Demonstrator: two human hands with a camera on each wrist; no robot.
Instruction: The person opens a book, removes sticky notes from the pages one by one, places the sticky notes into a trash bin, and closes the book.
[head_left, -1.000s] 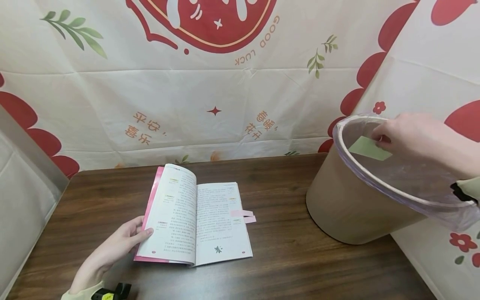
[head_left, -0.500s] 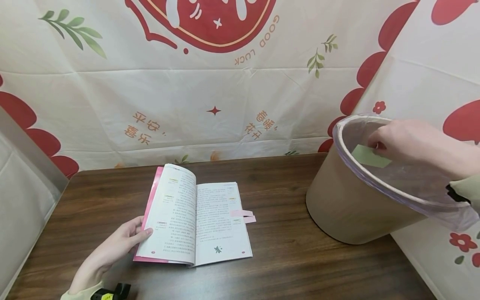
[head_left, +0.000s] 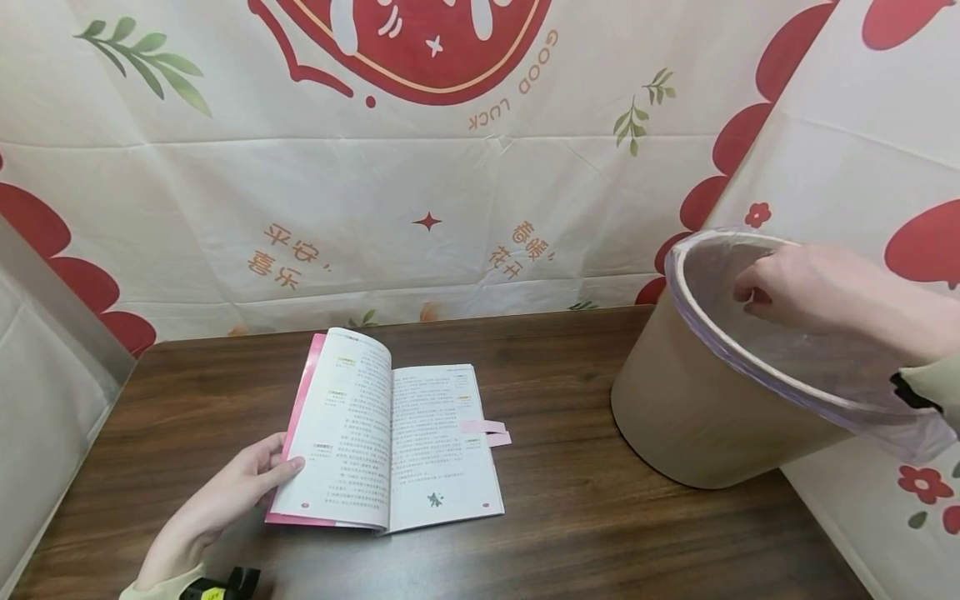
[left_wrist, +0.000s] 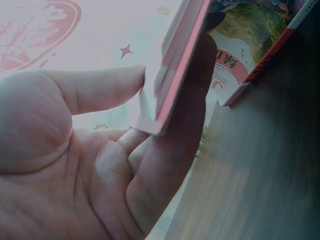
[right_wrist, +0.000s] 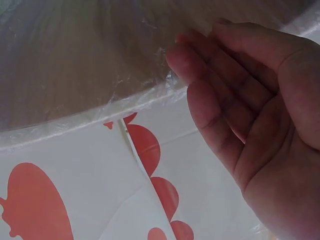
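Observation:
A book with a pink cover lies open on the wooden table, left of the middle in the head view. My left hand grips its left edge, thumb on the page and fingers behind the cover; the left wrist view shows the page edges between thumb and fingers. Two pale pink sticky tabs stick out from the right-hand page. Over the mouth of the trash bin at the right is my right hand. Its fingers are loosely bent and nothing shows between them in the right wrist view.
The bin, tilted in the head view, has a clear plastic liner folded over its rim. A printed white cloth with red shapes hangs behind the brown table and on the right side.
The green slip of paper in my right hand has left its fingers and is out of sight at the bin. My left hand and the book stay put.

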